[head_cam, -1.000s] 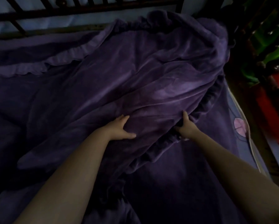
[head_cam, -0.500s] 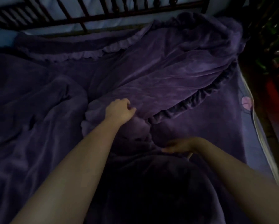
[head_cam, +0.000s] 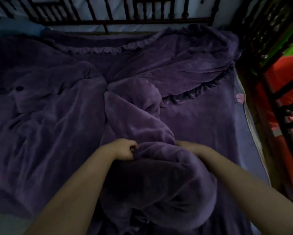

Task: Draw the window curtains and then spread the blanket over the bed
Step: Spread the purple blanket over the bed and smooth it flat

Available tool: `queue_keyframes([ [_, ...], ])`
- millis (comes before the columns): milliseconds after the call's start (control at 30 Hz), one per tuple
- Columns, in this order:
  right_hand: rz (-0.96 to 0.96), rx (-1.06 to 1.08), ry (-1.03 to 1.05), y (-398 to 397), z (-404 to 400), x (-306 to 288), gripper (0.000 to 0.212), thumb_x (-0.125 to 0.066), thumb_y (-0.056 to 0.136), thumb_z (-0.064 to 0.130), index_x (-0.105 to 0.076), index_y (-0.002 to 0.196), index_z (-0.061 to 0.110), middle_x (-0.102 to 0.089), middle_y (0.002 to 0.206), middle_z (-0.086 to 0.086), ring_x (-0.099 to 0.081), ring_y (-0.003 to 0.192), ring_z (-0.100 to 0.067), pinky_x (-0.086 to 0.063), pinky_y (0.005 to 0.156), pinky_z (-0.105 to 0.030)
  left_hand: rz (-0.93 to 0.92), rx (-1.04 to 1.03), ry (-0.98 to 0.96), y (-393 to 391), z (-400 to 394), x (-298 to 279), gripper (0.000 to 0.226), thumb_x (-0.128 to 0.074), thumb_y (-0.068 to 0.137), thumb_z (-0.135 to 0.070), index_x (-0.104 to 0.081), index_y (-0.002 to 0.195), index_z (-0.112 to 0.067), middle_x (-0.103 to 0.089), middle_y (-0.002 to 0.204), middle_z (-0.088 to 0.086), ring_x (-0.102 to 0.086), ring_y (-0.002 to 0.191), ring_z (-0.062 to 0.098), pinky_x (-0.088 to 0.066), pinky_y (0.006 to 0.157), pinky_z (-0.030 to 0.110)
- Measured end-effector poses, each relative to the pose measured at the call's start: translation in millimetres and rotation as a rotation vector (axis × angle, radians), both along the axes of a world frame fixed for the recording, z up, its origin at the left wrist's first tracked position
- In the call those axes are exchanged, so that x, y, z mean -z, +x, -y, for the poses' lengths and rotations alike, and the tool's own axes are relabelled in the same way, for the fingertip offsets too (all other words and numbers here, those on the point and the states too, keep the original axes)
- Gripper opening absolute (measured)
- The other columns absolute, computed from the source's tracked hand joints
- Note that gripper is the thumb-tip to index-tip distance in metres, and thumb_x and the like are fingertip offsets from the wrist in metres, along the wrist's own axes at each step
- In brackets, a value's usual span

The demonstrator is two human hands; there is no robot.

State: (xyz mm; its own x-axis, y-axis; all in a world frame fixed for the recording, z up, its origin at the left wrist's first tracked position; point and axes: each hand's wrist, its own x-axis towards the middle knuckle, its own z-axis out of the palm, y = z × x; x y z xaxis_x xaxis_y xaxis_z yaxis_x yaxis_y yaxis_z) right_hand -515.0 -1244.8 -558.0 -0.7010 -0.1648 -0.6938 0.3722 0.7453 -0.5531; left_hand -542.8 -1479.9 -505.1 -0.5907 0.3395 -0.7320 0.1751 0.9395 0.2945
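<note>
A purple plush blanket (head_cam: pixel 184 68) with a ruffled edge lies rumpled across the bed (head_cam: pixel 244 150), which wears a purple-blue sheet. A thick bunched fold runs from the middle of the bed down toward me. My left hand (head_cam: pixel 125 149) grips this fold with curled fingers. My right hand (head_cam: pixel 186 145) holds the same fold from the right, its fingers tucked into the fabric and mostly hidden. The room is dim. No window or curtains are in view.
A dark wooden spindle headboard (head_cam: pixel 142 19) runs along the far side. More dark wooden bars (head_cam: pixel 278 107) stand at the right, with red and green things (head_cam: pixel 291 73) behind them. The mattress edge (head_cam: pixel 254 136) shows on the right.
Both hands have pulled the blanket toward me and come closer together on a bunched fold. The right hand went from lying on the fabric to holding it.
</note>
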Motion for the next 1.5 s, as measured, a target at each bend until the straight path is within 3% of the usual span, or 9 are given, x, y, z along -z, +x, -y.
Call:
queue_keyframes([
  [133,-0.091,-0.104,-0.099,57,15,-32,0.050,-0.051,0.091,0.033,-0.034,0.138,0.027,-0.042,0.135,0.007,-0.038,0.125,-0.013,-0.030,0.095,-0.025,0.055,-0.035,0.018,57,13,-24,0.036,-0.049,0.089,-0.028,-0.054,0.124,-0.022,-0.053,0.135,0.002,-0.049,0.120,0.018,-0.035,0.098,0.023],
  [400,-0.050,0.113,-0.284,186,101,-44,0.045,-0.045,0.095,0.026,-0.035,0.138,0.020,-0.048,0.130,0.002,-0.045,0.117,-0.016,-0.039,0.093,-0.019,0.205,-0.176,0.020,203,62,-47,0.072,-0.019,0.087,-0.067,-0.050,0.131,-0.020,-0.054,0.134,0.001,-0.059,0.111,0.024,-0.035,0.093,0.026],
  [567,0.106,0.452,-0.661,233,110,-19,0.039,-0.026,0.094,-0.007,-0.044,0.128,0.001,-0.048,0.072,-0.005,-0.042,0.059,-0.012,-0.040,0.056,-0.019,-0.005,-0.394,0.026,233,77,-31,0.070,-0.023,0.090,-0.061,-0.048,0.133,-0.011,-0.048,0.141,0.007,-0.046,0.127,0.023,-0.034,0.105,0.030],
  [833,-0.019,1.256,-1.059,259,76,23,0.027,-0.034,0.088,-0.018,-0.053,0.094,0.000,-0.051,0.068,-0.013,-0.059,0.041,-0.011,-0.052,0.042,-0.018,-0.395,-0.757,0.233,228,-2,1,0.092,-0.061,0.074,-0.055,-0.009,0.145,-0.025,-0.035,0.142,0.014,-0.044,0.124,0.035,-0.035,0.106,0.048],
  [967,0.014,1.226,-0.985,258,66,37,0.032,-0.029,0.082,-0.022,-0.053,0.087,-0.002,-0.061,0.052,-0.011,-0.058,0.038,-0.014,-0.051,0.040,-0.019,-0.401,-0.584,0.020,220,-20,31,0.079,-0.059,0.082,-0.028,-0.010,0.141,-0.046,-0.014,0.147,0.014,-0.039,0.123,0.033,-0.037,0.100,0.044],
  [1100,-0.166,1.127,-0.537,229,36,50,0.032,-0.032,0.080,-0.018,-0.057,0.072,0.001,-0.058,0.039,-0.002,-0.050,0.030,-0.009,-0.039,0.031,-0.014,-0.512,-0.330,-0.221,218,-17,57,0.053,-0.057,0.080,-0.025,-0.039,0.130,-0.023,-0.030,0.136,0.009,-0.043,0.118,0.027,-0.040,0.095,0.039],
  [1300,-0.131,0.947,-0.197,163,12,101,0.030,-0.059,0.085,0.008,-0.059,0.114,-0.001,-0.065,0.090,-0.012,-0.057,0.070,-0.017,-0.050,0.064,-0.025,-0.417,-0.340,-0.161,178,1,58,0.032,-0.050,0.074,-0.015,-0.061,0.104,-0.015,-0.058,0.116,0.005,-0.060,0.104,0.027,-0.049,0.081,0.031],
  [1400,-0.017,0.814,-0.200,131,28,120,0.038,-0.047,0.092,0.021,-0.050,0.127,0.007,-0.057,0.127,-0.016,-0.054,0.113,-0.032,-0.042,0.103,-0.038,-0.385,-0.376,-0.153,164,2,66,0.023,-0.048,0.073,-0.009,-0.063,0.090,-0.015,-0.064,0.106,0.005,-0.062,0.097,0.027,-0.050,0.075,0.030],
  [1500,-0.002,1.002,-0.246,111,34,134,0.045,-0.027,0.099,0.031,-0.046,0.130,0.004,-0.048,0.137,-0.019,-0.041,0.128,-0.033,-0.030,0.111,-0.037,-0.386,-0.395,-0.146,160,-1,76,0.018,-0.048,0.074,-0.007,-0.061,0.081,-0.017,-0.063,0.103,0.004,-0.061,0.094,0.026,-0.045,0.068,0.027],
])
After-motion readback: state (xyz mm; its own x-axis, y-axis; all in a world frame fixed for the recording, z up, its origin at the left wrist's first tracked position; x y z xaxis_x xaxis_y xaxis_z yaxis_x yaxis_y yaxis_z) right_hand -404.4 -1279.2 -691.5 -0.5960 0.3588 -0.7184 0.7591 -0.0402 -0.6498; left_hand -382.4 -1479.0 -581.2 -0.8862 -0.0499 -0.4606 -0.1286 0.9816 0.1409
